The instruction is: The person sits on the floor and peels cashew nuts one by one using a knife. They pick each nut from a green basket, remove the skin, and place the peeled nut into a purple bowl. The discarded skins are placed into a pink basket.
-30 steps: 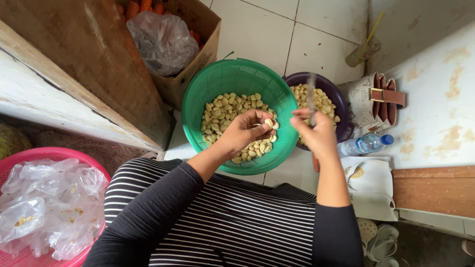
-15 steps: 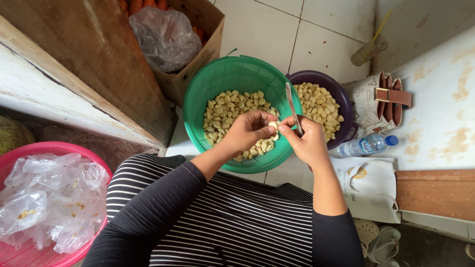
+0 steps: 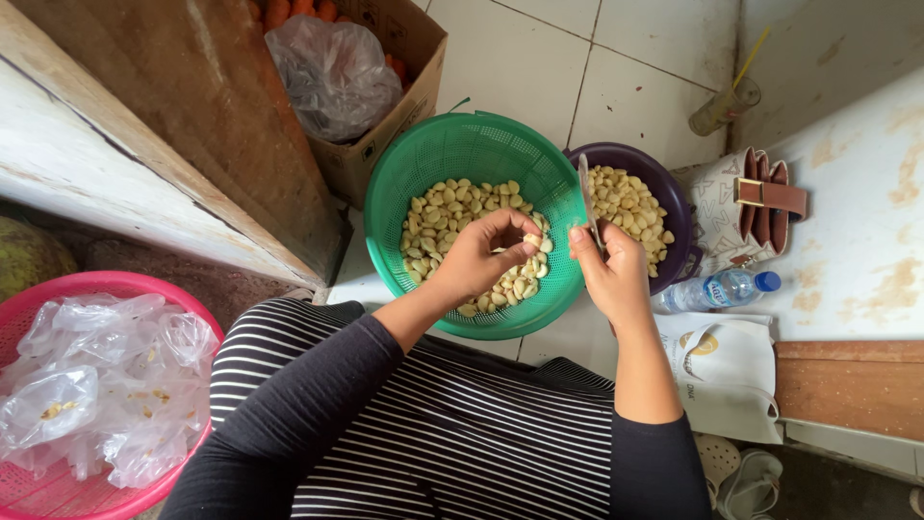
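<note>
The left hand (image 3: pixel 481 258) pinches one pale clove (image 3: pixel 531 240) over the green basket (image 3: pixel 423 164); the right hand (image 3: pixel 608 272) beside it grips a small knife (image 3: pixel 586 197), blade up. With fingertips this close to the edge, a slip could nick a finger — or drop the clove back among the rest.

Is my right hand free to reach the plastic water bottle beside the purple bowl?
Probably not yet: the right hand holds a knife. The path to the water bottle looks open, though.

green basket (image 3: pixel 404 183), purple bowl (image 3: pixel 674 197), pink basket (image 3: pixel 87 289), black-and-white striped shirt (image 3: pixel 462 433).
</note>
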